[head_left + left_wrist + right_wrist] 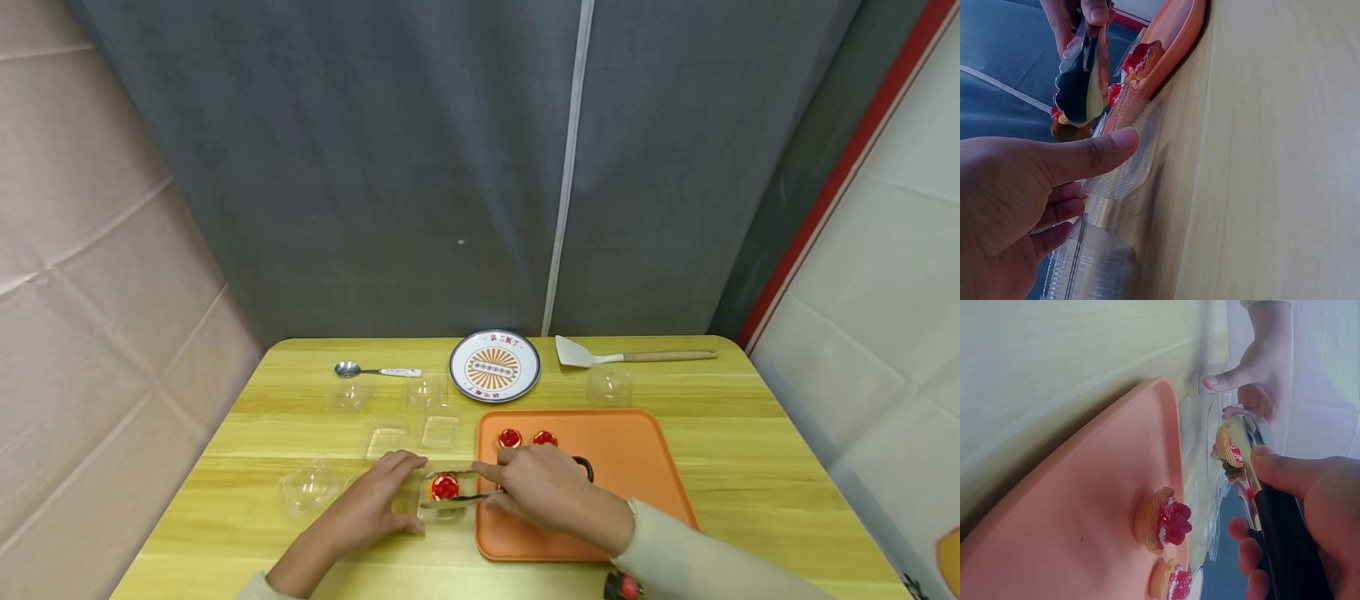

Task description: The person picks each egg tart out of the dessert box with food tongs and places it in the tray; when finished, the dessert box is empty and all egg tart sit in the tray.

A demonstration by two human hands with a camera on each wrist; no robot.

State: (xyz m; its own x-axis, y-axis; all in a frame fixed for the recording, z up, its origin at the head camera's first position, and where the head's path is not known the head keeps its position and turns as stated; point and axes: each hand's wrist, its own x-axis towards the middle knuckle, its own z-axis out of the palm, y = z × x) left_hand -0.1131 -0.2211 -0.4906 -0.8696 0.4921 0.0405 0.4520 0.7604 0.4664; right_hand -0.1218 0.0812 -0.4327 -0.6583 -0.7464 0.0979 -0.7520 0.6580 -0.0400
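Note:
My right hand (543,483) grips black-handled metal tongs (1288,544). Between their scalloped ends sits a small tart (445,487) with red fruit topping, held above a clear plastic box (1138,134). To the left of that box is my left hand (372,502), thumb extended and fingers loosely bent at its edge; whether it bears on the plastic I cannot tell. Two more tarts, one a raspberry-topped tart (1163,522) and the other a similar tart (1171,580), stand on the orange tray (615,475) beside my right hand.
Several clear plastic boxes (311,486) lie open on the left of the wooden table (255,467). A spoon (375,371), a patterned plate (459,367) and a white spatula (576,353) are along the back. Another clear lid (609,386) stands behind the tray.

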